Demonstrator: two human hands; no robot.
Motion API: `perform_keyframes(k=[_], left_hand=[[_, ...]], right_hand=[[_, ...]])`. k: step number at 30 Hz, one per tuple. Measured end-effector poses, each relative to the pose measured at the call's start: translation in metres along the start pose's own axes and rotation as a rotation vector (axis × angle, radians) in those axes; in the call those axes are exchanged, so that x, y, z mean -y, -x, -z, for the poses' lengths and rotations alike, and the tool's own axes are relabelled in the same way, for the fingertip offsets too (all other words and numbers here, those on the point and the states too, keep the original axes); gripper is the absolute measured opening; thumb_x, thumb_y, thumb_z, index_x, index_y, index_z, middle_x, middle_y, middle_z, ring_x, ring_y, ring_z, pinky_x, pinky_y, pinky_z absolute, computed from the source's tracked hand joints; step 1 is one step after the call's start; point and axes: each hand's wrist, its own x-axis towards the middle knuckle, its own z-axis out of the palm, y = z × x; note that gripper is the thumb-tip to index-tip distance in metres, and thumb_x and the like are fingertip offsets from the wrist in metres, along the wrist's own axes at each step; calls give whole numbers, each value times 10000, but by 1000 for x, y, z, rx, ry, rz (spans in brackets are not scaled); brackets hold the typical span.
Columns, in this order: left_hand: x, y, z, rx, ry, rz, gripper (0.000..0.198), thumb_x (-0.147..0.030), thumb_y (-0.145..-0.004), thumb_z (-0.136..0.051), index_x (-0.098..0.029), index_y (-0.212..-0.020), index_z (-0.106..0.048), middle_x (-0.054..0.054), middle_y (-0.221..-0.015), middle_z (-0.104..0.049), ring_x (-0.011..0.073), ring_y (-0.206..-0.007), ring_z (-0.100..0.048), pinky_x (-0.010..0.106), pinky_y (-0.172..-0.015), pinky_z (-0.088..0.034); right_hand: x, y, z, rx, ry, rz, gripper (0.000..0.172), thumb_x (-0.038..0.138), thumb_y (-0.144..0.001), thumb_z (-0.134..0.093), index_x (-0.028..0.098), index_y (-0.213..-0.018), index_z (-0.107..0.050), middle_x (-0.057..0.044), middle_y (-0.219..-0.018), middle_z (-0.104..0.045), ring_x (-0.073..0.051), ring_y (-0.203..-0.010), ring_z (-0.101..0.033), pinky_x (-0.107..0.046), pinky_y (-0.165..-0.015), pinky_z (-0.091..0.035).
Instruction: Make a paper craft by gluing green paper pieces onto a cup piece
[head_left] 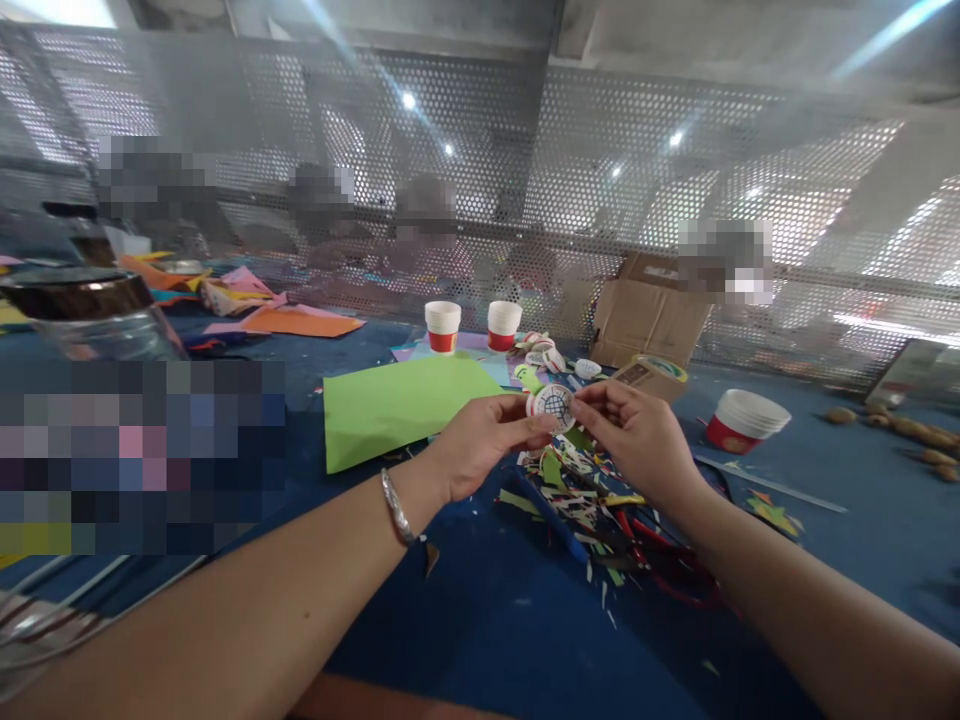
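Note:
A small round white paper disc (551, 405) with a dark grid drawn on it and a red rim is held up between both hands above the blue table (480, 620). My left hand (480, 440), a silver bracelet on its wrist, pinches the disc's left edge. My right hand (641, 435) pinches its right edge. Just below the hands lies a heap of paper scraps (585, 490) in green, white and red, with red-handled scissors (660, 555) at its near side. A green sheet of paper (397, 405) lies left of the hands.
Two red-and-white paper cups (472, 325) stand at the back, a stack of cups (742, 420) at the right, a cardboard box (645, 310) and a tape roll (660, 370) behind. Coloured paper (300, 320) lies far left. A perforated metal screen (525, 180) closes the far side.

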Motion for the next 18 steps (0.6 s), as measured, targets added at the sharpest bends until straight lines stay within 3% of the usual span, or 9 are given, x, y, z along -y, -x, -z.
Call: perform_keyframes(k=[5,13,18], left_hand=[[-1,2,-1,6,-27,-61,334,-184,-663,-897,-125,-932,-708,48,-921,-704,126,-808,-648,284,-796,-521],[-4,4,-2,-7,-102,-78,208,-199,-775,-815,-137,-866,-638,22,-853,-682,128,-780,-677,295,-772,-553],[-4,4,-3,-4,-79,-72,403,-187,-771,-821,-175,-1127,-633,43,-873,-728,156,-807,-698,336,-821,-557]], right_hand=[[-1,-1,2,-23,22,5,234,424,-861,-661,195,-842,-703,-41,-758,-722,-185,-679,-646,-305,-638,-489],[-2,-1,3,-20,59,2,200,374,-862,-647,190,-822,-711,-34,-740,-717,-181,-667,-631,-298,-629,-468],[-3,-1,2,2,39,15,211,377,-872,-635,188,-808,-703,-26,-711,-703,-172,-649,-631,-278,-600,-468]])
